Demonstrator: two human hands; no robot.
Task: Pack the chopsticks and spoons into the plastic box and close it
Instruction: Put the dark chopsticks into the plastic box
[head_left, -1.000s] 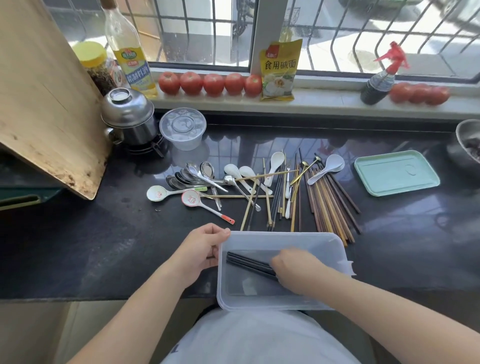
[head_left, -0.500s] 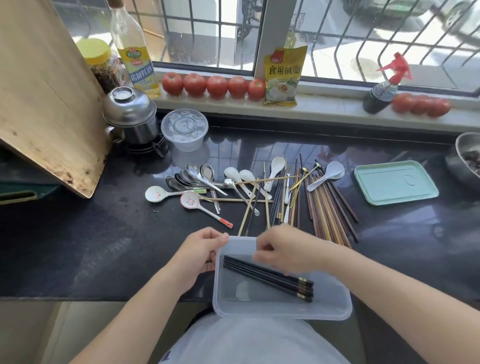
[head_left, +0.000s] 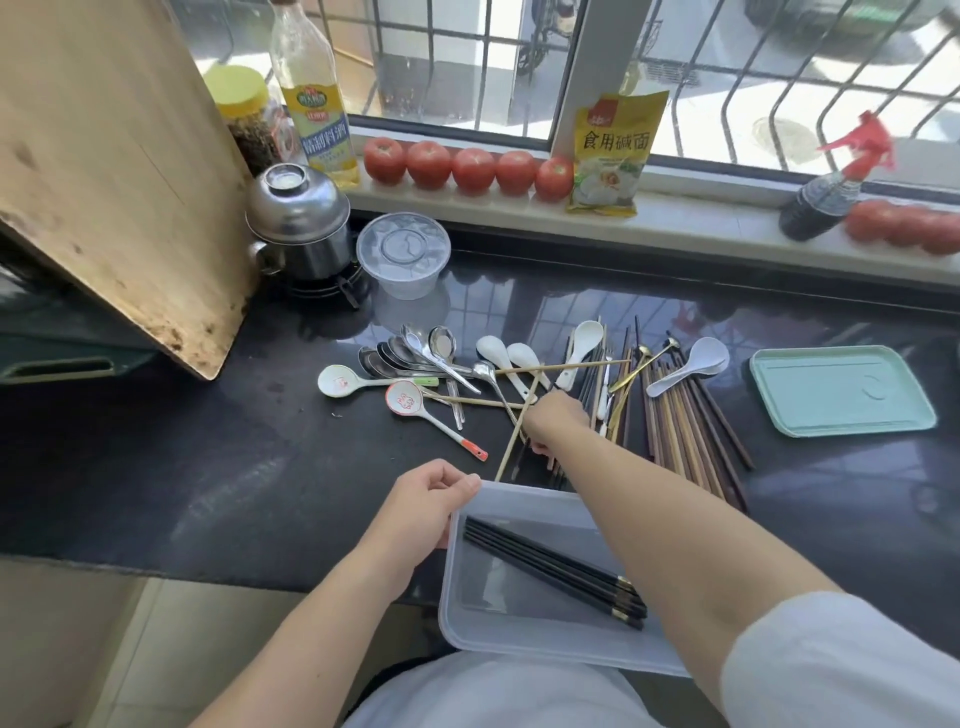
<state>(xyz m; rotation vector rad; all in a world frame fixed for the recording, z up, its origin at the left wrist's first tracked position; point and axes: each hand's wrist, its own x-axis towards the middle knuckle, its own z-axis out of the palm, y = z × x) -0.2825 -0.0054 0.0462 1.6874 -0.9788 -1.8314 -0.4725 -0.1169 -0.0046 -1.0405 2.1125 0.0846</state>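
Pouch (head_left: 613, 156) reads 食用碱面 | left hand (head_left: 421, 512) grip pinches plastic box (head_left: 519, 631) | right hand (head_left: 553, 423) grip unclear

Plastic box (head_left: 524, 631): showing translucent, frosted white. Black chopsticks (head_left: 550, 564) are showing gold bands at one end. Countertop (head_left: 156, 467) is reading glossy black. Lid (head_left: 841, 389) is showing pale mint green. Brown chopsticks (head_left: 685, 431) are ranging from dark to light wood tones. White spoon (head_left: 691, 364) is showing plain; another spoon (head_left: 415, 408) is bearing a red pattern and an orange handle tip. Tomatoes (head_left: 472, 169) are showing red. Spray bottle (head_left: 831, 192) is presenting dark with a red trigger. Packet (head_left: 613, 150) is showing yellow.
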